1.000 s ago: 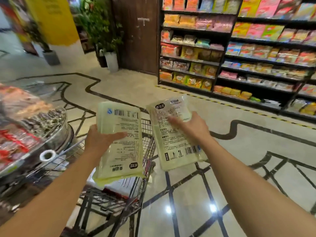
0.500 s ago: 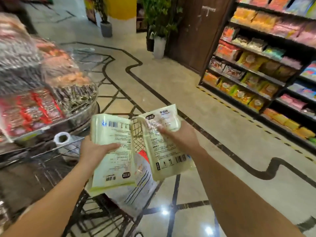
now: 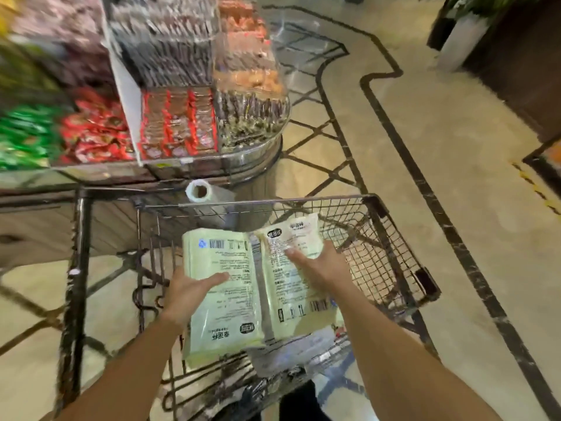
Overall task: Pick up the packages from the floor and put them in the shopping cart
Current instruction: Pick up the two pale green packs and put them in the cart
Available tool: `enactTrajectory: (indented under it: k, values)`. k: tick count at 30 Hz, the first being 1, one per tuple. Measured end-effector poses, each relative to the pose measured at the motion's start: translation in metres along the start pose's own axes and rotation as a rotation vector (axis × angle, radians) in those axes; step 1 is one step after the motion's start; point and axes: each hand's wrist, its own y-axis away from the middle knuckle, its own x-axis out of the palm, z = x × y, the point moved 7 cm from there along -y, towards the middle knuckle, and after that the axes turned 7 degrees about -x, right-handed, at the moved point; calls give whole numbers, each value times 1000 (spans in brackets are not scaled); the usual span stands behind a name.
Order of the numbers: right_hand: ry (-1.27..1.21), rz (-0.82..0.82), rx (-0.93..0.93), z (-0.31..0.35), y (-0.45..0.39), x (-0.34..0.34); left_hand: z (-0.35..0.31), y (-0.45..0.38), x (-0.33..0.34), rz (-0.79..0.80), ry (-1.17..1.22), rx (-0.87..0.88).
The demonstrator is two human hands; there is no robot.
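A pale green package (image 3: 221, 287) is gripped by the left hand (image 3: 189, 291) and another (image 3: 299, 287) by the right hand (image 3: 321, 264), both held over the shopping cart (image 3: 391, 256); the placing step is judged underway, and lowering and release are called for next

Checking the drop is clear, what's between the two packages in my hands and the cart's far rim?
In the head view, only open wire basket of the cart lies beyond the left package and right package; nothing blocks it.

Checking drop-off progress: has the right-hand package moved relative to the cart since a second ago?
Yes. The right-hand package was beside the shopping cart, over floor; now it is over the basket.
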Motion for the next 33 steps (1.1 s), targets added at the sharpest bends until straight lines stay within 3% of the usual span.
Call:
enactTrajectory:
  k: [5, 14, 20, 24, 28, 33]
  values:
    - [29, 179, 0, 0, -30, 24, 29, 0, 29, -83, 27, -116]
    - [83, 295, 24, -27, -48, 45, 46, -8, 49, -233, -36, -185]
    - [197, 458, 18, -31, -55, 52, 37, 6, 47, -325, -386, -121]
    - [140, 506, -31, -26, -59, 53, 34, 14, 45, -344, -645, -98]
    - [394, 477, -81, -19, -64, 49, 21, 26, 39, -360, -753, -103]
    - [733, 360, -230, 24, -68, 31, -15, 48, 22, -477, -910, 72]
